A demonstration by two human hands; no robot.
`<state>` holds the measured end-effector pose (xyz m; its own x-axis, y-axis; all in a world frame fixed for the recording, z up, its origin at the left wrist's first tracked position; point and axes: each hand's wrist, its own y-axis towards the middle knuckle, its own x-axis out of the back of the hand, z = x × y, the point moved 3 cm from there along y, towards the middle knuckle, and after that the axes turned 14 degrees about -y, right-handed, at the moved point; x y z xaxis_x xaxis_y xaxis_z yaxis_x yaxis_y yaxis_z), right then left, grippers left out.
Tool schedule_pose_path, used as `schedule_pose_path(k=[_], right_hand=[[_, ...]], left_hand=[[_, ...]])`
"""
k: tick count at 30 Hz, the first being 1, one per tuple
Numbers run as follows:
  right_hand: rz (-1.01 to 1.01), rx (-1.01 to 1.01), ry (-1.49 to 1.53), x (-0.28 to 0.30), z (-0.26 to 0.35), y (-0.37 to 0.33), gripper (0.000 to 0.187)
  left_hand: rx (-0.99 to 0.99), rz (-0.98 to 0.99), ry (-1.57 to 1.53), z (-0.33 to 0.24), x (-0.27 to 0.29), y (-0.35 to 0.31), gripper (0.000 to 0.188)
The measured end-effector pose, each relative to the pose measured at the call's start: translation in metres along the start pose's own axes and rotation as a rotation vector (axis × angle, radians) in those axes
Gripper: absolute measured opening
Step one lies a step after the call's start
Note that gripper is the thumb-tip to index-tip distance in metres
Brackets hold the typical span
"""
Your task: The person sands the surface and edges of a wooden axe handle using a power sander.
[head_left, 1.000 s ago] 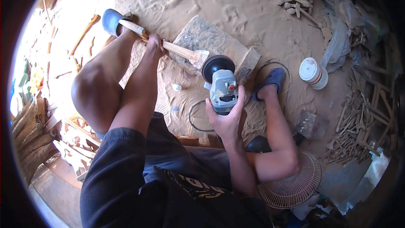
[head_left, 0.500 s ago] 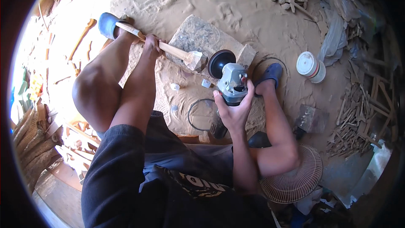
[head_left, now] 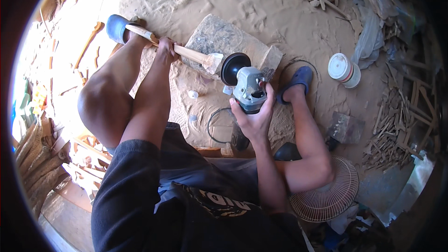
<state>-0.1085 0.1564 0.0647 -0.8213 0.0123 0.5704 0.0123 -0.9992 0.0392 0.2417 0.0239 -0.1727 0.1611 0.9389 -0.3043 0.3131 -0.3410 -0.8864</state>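
My left hand (head_left: 166, 49) grips a long pale wooden piece (head_left: 179, 49) near its middle. One end of the piece rests by my blue sandal (head_left: 117, 27); the carved far end lies on a grey stone block (head_left: 224, 42). My right hand (head_left: 255, 116) holds a grey angle grinder (head_left: 248, 88) by its body. The grinder's black disc (head_left: 234, 68) stands right beside the carved end of the wood. A black cable (head_left: 219, 123) loops on the sandy ground below the grinder.
Sawdust covers the ground. My other blue sandal (head_left: 298, 80) is right of the grinder. A white lidded tub (head_left: 344, 70) stands at the right, a pale fan grille (head_left: 329, 196) at lower right. Heaps of wood offcuts (head_left: 401, 121) lie along the right and top.
The grinder has risen and swung toward the carved end of the wood, its disc now close to it. My left hand keeps its hold on the wood.
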Motion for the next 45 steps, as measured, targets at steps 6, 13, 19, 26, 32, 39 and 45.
schedule_pose_path(k=[6, 13, 19, 26, 32, 39, 45], right_hand=[[0.029, -0.113, 0.06, 0.001, 0.002, 0.002, 0.089], [-0.043, -0.044, -0.086, 0.008, 0.009, 0.006, 0.089], [-0.109, -0.078, 0.06, 0.017, -0.002, 0.004, 0.084], [-0.043, -0.137, 0.223, 0.021, 0.007, -0.004, 0.081], [-0.037, -0.052, 0.1, 0.025, 0.013, -0.006, 0.079], [0.025, -0.002, 0.0, 0.026, 0.04, 0.003, 0.086], [0.187, -0.067, -0.018, 0.015, 0.068, 0.005, 0.089]], left_hand=[[-0.007, 0.0, -0.027, -0.004, 0.003, 0.005, 0.017], [0.021, 0.017, -0.026, -0.003, 0.0, 0.0, 0.019], [0.15, 0.171, -0.223, 0.004, -0.005, -0.009, 0.025], [0.127, 0.142, -0.211, 0.001, 0.01, 0.026, 0.023], [0.239, 0.155, -0.129, 0.004, 0.01, 0.053, 0.023], [0.271, 0.169, -0.022, 0.01, 0.013, 0.053, 0.02], [0.181, 0.127, -0.03, 0.003, 0.015, 0.046, 0.016]])
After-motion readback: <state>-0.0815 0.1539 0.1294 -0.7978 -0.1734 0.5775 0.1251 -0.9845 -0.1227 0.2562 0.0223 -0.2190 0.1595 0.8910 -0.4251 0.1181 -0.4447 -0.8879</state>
